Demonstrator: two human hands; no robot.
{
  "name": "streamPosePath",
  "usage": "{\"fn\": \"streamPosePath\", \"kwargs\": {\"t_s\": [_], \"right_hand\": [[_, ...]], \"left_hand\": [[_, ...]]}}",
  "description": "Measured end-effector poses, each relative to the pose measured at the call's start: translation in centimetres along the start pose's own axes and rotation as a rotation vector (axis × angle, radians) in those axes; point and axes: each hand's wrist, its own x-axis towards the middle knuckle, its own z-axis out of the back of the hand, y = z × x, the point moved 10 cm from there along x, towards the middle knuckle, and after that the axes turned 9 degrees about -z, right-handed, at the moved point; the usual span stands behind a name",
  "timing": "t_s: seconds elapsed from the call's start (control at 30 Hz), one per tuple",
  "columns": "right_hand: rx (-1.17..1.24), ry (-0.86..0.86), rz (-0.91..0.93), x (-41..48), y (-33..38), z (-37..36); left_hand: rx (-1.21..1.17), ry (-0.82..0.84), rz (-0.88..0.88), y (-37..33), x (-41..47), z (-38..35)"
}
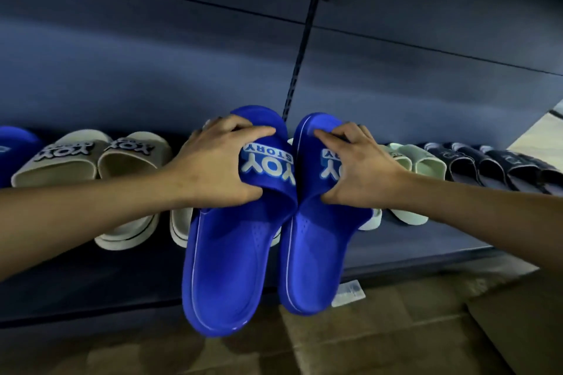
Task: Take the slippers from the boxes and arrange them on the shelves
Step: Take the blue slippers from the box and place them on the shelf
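Both hands hold a slipper across the shelf (91, 283)'s front edge: the left hand (219, 161) curls round the strap of the left blue slipper (225, 268), the right hand (362, 164) round the strap of the right blue slipper (316, 253), sides touching. Placing looks to be the step in hand; next the pair wants lowering flat into the row behind it. Left of the blue pair stand at least three beige slippers (61, 161) and a third blue slipper (15, 149); right of it, at least two pale green slippers (426, 167) and three or four dark slippers (475, 164).

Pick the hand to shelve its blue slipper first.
Right, probably: the right hand grips the right blue slipper further over the shelf; the left blue slipper, in the left hand, overhangs the edge more.
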Motion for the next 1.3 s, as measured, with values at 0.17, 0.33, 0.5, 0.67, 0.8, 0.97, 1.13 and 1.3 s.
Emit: {"fn": "streamPosePath", "kwargs": {"t_s": [0.17, 0.33, 0.5, 0.67, 0.8, 0.97, 1.13, 1.3], "right_hand": [[0.053, 0.007, 0.068, 1.1, 0.1, -0.6], [0.114, -0.012, 0.188, 2.3, 1.2, -1.0], [0.234, -0.034, 0.291, 3.2, 5.4, -0.2], [0.274, -0.116, 0.305, 3.1, 8.9, 1.6], [0.217, -0.111, 0.307, 3.1, 13.7, 2.6], [0.119, -0.117, 0.295, 3.5, 20.8, 2.2], [0.134, -0.106, 0.289, 4.3, 29.5, 0.9], [0.21, -0.089, 0.299, 4.7, 38.2, 0.3]], "left_hand": [[-0.02, -0.017, 0.071, 0.6, -0.4, -0.2], [0.076, -0.003, 0.114, 0.8, -1.3, 1.0], [0.183, 0.015, 0.187, 1.7, -3.4, 4.2], [0.221, 0.051, 0.121, 4.4, -4.9, 7.5], [0.25, 0.029, 0.075, 7.9, -7.6, 9.8], [0.373, 0.079, 0.076, 13.3, -10.7, 12.1], [0.454, 0.129, 0.143, 19.7, -15.7, 15.3], [0.37, -0.003, 0.23, 26.6, -21.3, 20.7]]}}
